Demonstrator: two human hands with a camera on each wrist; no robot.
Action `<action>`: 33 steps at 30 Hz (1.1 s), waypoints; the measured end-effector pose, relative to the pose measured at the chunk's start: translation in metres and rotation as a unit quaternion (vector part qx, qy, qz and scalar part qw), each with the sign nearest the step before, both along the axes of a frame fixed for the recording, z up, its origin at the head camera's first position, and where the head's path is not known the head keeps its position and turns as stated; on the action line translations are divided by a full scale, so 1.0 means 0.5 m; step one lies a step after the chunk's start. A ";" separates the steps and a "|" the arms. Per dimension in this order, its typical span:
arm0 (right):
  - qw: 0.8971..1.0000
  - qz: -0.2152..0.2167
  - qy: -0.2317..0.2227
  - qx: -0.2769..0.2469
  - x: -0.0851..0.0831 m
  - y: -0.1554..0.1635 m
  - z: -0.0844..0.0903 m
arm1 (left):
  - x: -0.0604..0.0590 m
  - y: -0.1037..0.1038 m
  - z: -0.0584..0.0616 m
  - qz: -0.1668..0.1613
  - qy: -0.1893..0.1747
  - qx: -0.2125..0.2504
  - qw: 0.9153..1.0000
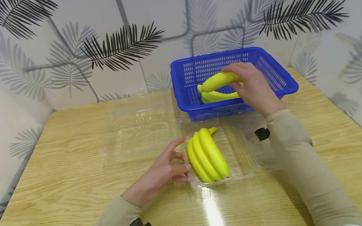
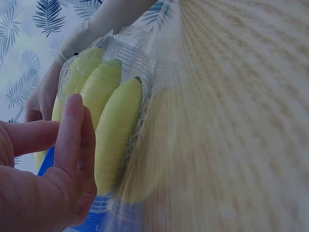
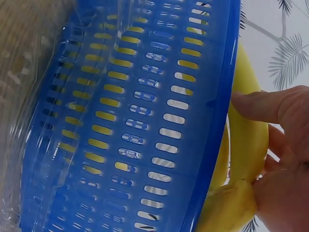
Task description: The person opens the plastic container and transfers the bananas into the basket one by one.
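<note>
From the head camera, one bunch of bananas (image 1: 207, 155) already lies in the clear plastic tray (image 1: 242, 158) on the desk (image 1: 58, 177); my left hand (image 1: 161, 174), fingers loosely extended, touches the tray's near edge. My right hand (image 1: 254, 85) grips a second banana bunch (image 1: 218, 87) over the blue basket (image 1: 273, 77) behind the tray, so I judge the work about half done. The left wrist camera shows my fingertips (image 2: 72, 125) against the tray wall, bananas just behind it. The right wrist camera shows my fingers (image 3: 270, 106) curled round the yellow bunch at the basket's rim, not yet clear of it.
</note>
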State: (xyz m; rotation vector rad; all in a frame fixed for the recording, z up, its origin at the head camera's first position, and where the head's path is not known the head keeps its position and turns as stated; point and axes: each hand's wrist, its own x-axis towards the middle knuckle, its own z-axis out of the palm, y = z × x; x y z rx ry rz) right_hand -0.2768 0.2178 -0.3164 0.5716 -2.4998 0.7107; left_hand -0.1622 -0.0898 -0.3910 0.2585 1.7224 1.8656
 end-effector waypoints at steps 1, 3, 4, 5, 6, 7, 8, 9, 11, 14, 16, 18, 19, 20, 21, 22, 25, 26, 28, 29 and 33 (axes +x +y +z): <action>1.000 0.003 0.008 0.001 -0.003 0.000 -0.001 | 0.000 0.000 0.000 0.000 -0.001 0.000 1.000; 1.000 0.007 0.017 0.002 -0.008 0.000 -0.002 | 0.000 0.000 0.002 0.002 0.000 -0.001 1.000; 1.000 0.008 0.019 0.002 -0.010 0.000 -0.003 | -0.001 0.000 0.002 0.003 0.000 -0.002 1.000; 1.000 0.009 0.019 0.002 -0.013 0.000 -0.004 | -0.001 0.000 0.003 0.004 0.000 -0.003 1.000; 1.000 0.009 0.017 0.001 -0.016 0.000 -0.006 | 0.000 0.000 0.003 0.004 0.000 -0.003 1.000; 1.000 0.008 0.013 0.000 -0.018 0.001 -0.008 | 0.000 0.000 0.004 0.004 0.000 -0.003 1.000; 1.000 0.006 0.012 -0.001 -0.021 0.002 -0.010 | 0.000 0.000 0.004 0.003 0.001 -0.003 1.000; 1.000 0.006 0.012 -0.002 -0.023 0.003 -0.013 | 0.001 0.000 0.005 0.002 0.001 -0.004 1.000; 1.000 0.003 0.018 -0.005 -0.028 0.006 -0.017 | 0.002 0.000 0.004 0.000 0.002 -0.004 1.000; 0.999 0.001 0.035 -0.010 -0.034 0.009 -0.020 | 0.002 0.000 0.004 0.000 0.002 -0.003 1.000; 0.999 -0.001 0.042 -0.014 -0.038 0.010 -0.022 | 0.002 0.000 0.003 0.002 0.001 -0.002 1.000; 0.999 -0.003 0.045 -0.015 -0.041 0.010 -0.024 | 0.002 0.001 0.003 0.004 -0.002 0.000 1.000; 0.999 -0.004 0.042 -0.017 -0.042 0.009 -0.025 | 0.001 0.001 0.003 0.004 -0.001 0.002 1.000; 0.999 -0.006 0.039 -0.018 -0.043 0.009 -0.027 | 0.001 0.001 0.003 0.003 0.000 0.002 1.000; 0.999 -0.007 0.034 -0.018 -0.044 0.009 -0.029 | 0.001 0.002 0.004 0.002 0.000 0.002 1.000; 0.999 -0.009 0.027 -0.017 -0.045 0.009 -0.031 | 0.002 0.002 0.004 0.002 0.000 0.003 1.000; 1.000 -0.011 0.000 -0.016 -0.047 0.012 -0.038 | 0.002 0.002 0.004 0.000 0.000 0.004 1.000; 1.000 -0.012 -0.009 -0.014 -0.048 0.014 -0.040 | 0.002 0.002 0.003 0.000 -0.001 0.005 1.000; 0.999 -0.016 -0.028 -0.011 -0.048 0.018 -0.044 | 0.003 0.001 0.003 -0.001 -0.002 0.006 1.000; 0.999 -0.018 -0.035 -0.009 -0.049 0.020 -0.045 | 0.003 0.001 0.003 -0.002 -0.002 0.007 1.000; 0.997 -0.029 -0.067 -0.015 -0.048 0.023 -0.048 | 0.004 0.001 0.002 -0.001 -0.005 0.009 1.000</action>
